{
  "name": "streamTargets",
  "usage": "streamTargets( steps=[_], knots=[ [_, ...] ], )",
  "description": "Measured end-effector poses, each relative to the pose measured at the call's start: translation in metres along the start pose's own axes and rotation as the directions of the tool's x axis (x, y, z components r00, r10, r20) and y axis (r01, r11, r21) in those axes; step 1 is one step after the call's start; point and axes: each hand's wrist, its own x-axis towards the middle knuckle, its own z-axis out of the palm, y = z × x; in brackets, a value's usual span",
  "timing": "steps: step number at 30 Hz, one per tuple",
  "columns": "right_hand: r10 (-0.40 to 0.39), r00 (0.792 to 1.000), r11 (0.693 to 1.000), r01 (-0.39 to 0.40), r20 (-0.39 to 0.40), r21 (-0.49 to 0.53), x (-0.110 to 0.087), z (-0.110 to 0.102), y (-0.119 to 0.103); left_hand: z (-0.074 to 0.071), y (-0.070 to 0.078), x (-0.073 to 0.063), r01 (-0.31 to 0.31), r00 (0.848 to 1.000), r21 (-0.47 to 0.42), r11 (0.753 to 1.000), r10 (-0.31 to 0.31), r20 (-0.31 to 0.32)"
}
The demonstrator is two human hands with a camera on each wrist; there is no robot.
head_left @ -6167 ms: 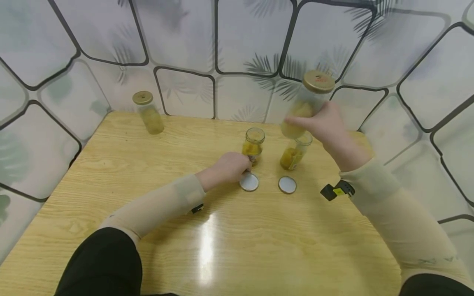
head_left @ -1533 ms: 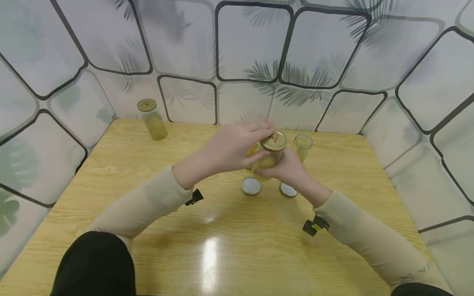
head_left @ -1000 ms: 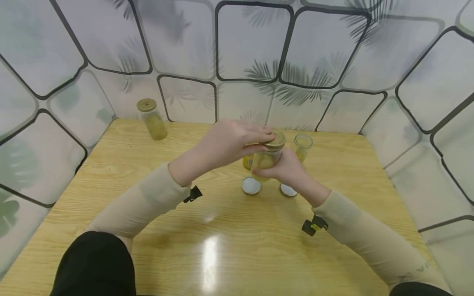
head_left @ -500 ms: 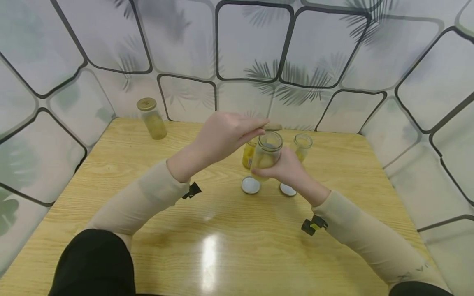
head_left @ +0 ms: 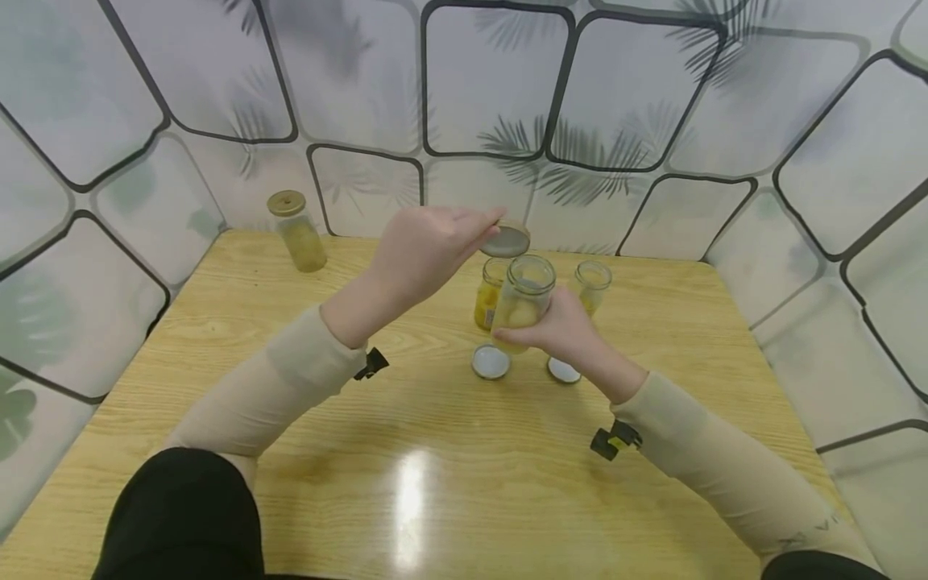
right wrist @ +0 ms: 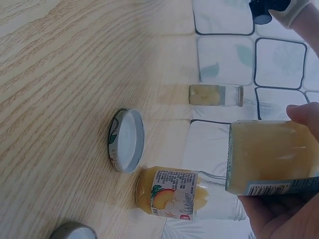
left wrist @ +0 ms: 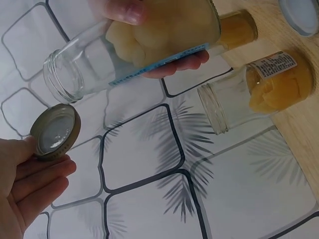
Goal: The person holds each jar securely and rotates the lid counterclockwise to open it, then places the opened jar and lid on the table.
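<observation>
My right hand grips a glass jar of pale fruit pieces, lifted above the table with its mouth uncovered. Its blue label shows in the right wrist view. Left of the jar's mouth, my left hand pinches a gold lid by its edge, apart from the jar. In the left wrist view, the lid's whitish inside shows, with the thumb and fingers at its rim. Behind the held jar stand two lidless jars of yellow fruit, one at left and one at right, partly hidden.
Two lids lie white side up on the wooden table, one at left and one at right, the latter partly covered by my right hand. A lidded jar stands at the back left. A patterned wall borders the table.
My right hand lifted the jar from the right and brought it to the middle. My left hand twisted its lid, raised it off and moved it left. The jar has since stayed nearly still.
</observation>
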Motion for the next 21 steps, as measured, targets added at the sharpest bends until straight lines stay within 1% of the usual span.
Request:
streamTargets(
  steps=[3,6,11,14,20,21],
  knots=[
    [-0.002,1.0,1.0,0.002,-0.001,-0.004,0.0,0.0,0.0,-0.001,-0.002,-0.002,0.009,1.0,0.019,1.0,-0.009,0.005],
    [0.008,1.0,1.0,-0.008,-0.005,-0.006,0.0,0.0,0.0,-0.001,-0.005,-0.004,0.016,1.0,0.016,1.0,-0.016,0.0],
    [0.021,1.0,0.999,-0.022,-0.023,-0.042,-0.001,-0.002,-0.001,0.002,-0.008,-0.01,0.001,1.0,0.025,1.0,-0.001,-0.02],
    [0.025,0.999,0.998,-0.027,-0.035,-0.061,-0.001,-0.003,-0.001,0.003,-0.011,-0.014,-0.003,1.0,0.036,0.999,0.004,-0.02],
    [0.019,0.999,0.999,-0.021,-0.041,-0.041,0.0,-0.003,0.001,0.001,-0.016,-0.027,0.012,1.0,0.016,1.0,-0.012,0.009],
    [0.018,0.999,0.999,-0.019,-0.041,-0.037,0.0,-0.003,0.002,0.0,-0.017,-0.029,0.018,1.0,0.01,1.0,-0.019,0.024]
  ],
)
